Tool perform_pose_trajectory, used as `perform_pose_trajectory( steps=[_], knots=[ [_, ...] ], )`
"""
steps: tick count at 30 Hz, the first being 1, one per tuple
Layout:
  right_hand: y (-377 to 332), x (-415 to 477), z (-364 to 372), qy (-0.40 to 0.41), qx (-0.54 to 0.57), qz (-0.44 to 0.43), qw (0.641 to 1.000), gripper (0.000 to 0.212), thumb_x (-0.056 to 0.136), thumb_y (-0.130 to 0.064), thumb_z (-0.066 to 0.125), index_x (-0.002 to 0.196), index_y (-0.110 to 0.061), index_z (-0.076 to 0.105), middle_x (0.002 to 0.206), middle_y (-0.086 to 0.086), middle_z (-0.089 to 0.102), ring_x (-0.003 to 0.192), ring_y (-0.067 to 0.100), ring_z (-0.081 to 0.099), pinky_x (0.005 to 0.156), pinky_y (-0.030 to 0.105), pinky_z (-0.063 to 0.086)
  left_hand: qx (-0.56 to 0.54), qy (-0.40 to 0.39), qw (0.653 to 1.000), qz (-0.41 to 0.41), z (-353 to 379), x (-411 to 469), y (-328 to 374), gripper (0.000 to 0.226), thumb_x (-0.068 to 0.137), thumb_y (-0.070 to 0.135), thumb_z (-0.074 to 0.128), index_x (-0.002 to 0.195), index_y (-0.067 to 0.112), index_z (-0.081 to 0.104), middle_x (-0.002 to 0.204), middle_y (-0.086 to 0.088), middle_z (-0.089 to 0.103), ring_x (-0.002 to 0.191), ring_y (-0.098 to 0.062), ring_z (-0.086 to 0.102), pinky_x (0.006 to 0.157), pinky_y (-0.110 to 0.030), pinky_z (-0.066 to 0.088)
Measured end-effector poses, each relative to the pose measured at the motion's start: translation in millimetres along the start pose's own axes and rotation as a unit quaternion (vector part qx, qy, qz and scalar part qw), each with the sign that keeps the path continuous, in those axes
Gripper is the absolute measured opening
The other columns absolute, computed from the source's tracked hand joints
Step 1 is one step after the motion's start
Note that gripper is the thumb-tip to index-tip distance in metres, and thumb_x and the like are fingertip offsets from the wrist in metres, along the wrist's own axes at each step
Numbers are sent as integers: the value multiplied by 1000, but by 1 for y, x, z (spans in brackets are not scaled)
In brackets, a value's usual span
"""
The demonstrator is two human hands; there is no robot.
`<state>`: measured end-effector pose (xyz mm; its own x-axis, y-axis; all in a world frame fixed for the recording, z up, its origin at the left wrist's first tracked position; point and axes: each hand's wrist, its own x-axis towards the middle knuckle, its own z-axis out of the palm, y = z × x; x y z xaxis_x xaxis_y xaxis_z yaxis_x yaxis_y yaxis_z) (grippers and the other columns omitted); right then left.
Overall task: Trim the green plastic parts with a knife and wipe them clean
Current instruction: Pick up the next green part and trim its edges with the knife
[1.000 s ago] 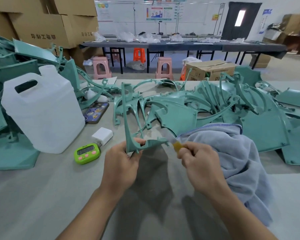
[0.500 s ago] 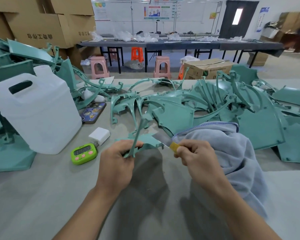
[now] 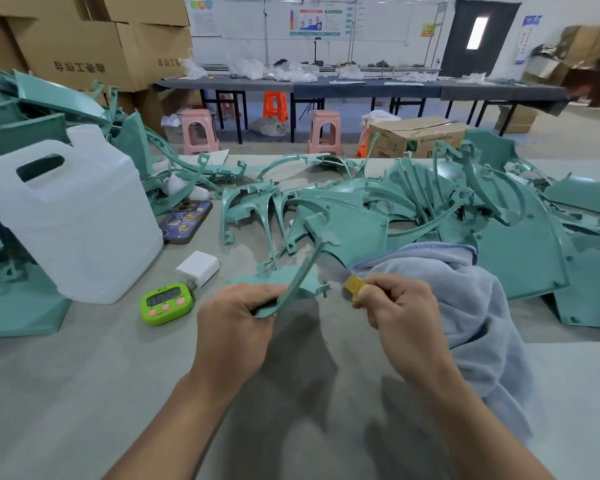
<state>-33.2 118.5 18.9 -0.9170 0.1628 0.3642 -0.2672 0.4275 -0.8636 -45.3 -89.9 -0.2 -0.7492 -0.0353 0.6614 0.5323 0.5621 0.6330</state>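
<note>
Right of the lime-green digital timer (image 3: 166, 303), left hand (image 3: 234, 327): I see its fingers and thumb curled round the near end of a thin teal-green plastic part (image 3: 291, 282), gripping it above the grey table (image 3: 84, 375).
Teal-green plastic part: held tilted, with its long rib pointing up and away from me and its flat flange just beside the knife.
Right hand (image 3: 399, 313): further right of the timer, fingers closed tight on a yellow-handled knife (image 3: 354, 286); only the handle's end shows past the fingers.
Blade: blurred on my feed, so I cannot tell whether it touches the part.
Blue-grey towel (image 3: 465, 306): heaped well right of the timer, beyond the right hand.
Pile of teal-green plastic parts (image 3: 430, 209): behind the timer and to its right.
White plastic jug (image 3: 73, 223): upright, just left of the timer.
White charger block (image 3: 198, 268): just behind the timer.
Phone in a patterned case (image 3: 186, 221): further behind the timer, lying flat.
</note>
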Motion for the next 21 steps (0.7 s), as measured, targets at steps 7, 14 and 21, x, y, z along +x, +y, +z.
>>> perform_pose_trajectory(
  steps=[7,14,21],
  knots=[
    [-6,-15,20,-45,-130,-31,990,31,96,-18,58,66,-13,49,57,3,47,52,14,38,52,29,31,104,-48,993,37,2,-2,-9,38,67,-5,82,94,22,83,109,13,76,111,-3,67,93,-26,56],
    [-12,-22,26,4,-177,-52,983,35,92,-21,57,61,-13,41,59,6,49,55,22,43,54,34,32,103,-37,991,77,6,-4,-2,27,64,5,78,87,21,81,94,11,78,87,-7,73,82,-21,54],
    [-10,-17,21,16,-182,-59,981,35,88,-30,50,59,-19,35,55,1,47,51,21,40,47,27,28,127,-30,988,78,7,-4,0,28,65,8,71,87,23,82,92,11,78,87,-8,74,84,-16,49]
  ],
)
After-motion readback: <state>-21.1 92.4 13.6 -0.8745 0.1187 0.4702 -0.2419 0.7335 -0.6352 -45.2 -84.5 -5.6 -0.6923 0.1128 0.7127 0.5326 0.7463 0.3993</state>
